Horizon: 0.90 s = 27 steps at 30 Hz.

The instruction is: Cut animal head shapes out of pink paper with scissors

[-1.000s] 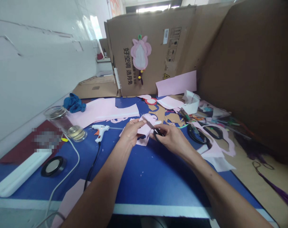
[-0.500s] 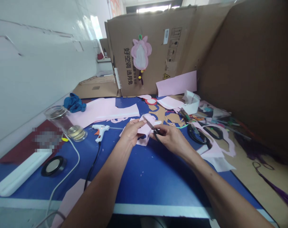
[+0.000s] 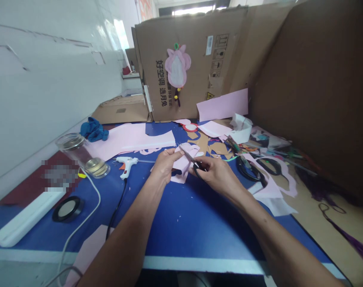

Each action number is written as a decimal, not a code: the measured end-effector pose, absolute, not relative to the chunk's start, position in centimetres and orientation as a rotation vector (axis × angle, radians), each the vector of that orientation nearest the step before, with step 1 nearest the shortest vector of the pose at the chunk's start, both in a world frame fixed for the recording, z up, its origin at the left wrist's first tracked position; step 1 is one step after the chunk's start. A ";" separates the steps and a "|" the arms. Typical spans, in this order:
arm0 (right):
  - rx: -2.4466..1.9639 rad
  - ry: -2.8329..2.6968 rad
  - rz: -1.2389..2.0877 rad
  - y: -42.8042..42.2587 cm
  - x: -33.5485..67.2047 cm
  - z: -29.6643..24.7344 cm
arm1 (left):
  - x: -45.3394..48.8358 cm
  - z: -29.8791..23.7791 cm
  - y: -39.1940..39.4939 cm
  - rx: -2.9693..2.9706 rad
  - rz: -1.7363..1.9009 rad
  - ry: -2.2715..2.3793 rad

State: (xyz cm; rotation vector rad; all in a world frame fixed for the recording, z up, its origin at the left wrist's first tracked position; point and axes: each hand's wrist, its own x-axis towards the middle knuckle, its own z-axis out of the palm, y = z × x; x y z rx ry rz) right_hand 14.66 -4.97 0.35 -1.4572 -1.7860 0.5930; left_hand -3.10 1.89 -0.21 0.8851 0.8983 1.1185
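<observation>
My left hand [image 3: 165, 165] pinches a pink sheet [image 3: 184, 164], felt or paper by its look, with a curved cut edge. In my right hand [image 3: 214, 171] is a pair of scissors [image 3: 196, 162] with black handles, my fingers wrapped round them. The blades point up and left and lie across the pink sheet, close to my left fingertips. Part of the sheet hangs below my left hand, over the blue table [image 3: 181, 223]. My left palm hides some of it.
Left of my hands lie a white glue gun [image 3: 126, 165], a glass jar [image 3: 82, 155] and a tape roll [image 3: 68, 208]. Pink sheets [image 3: 124, 137] and brown scraps [image 3: 219, 149] lie behind. A cardboard box [image 3: 193, 67] bearing a pink flower-shaped ornament [image 3: 178, 67] stands at the back; more cardboard rises right.
The pink sheet has shifted and turned slightly between my hands, its upper edge now spreading further right. The scissor handles look a little further apart. Both hands stay nearly in place.
</observation>
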 end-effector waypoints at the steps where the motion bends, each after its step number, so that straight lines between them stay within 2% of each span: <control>1: -1.462 -1.783 0.587 -5.0 14.6 0.4 | -3.1 -0.2 1.9 0.885 1.116 0.895; 12: -1.411 -1.756 0.704 -5.1 14.6 0.3 | -3.1 -0.3 1.9 0.892 1.106 0.872; 27: -1.393 -1.825 0.644 -5.1 14.7 0.5 | -3.5 -0.4 2.2 0.969 1.120 0.909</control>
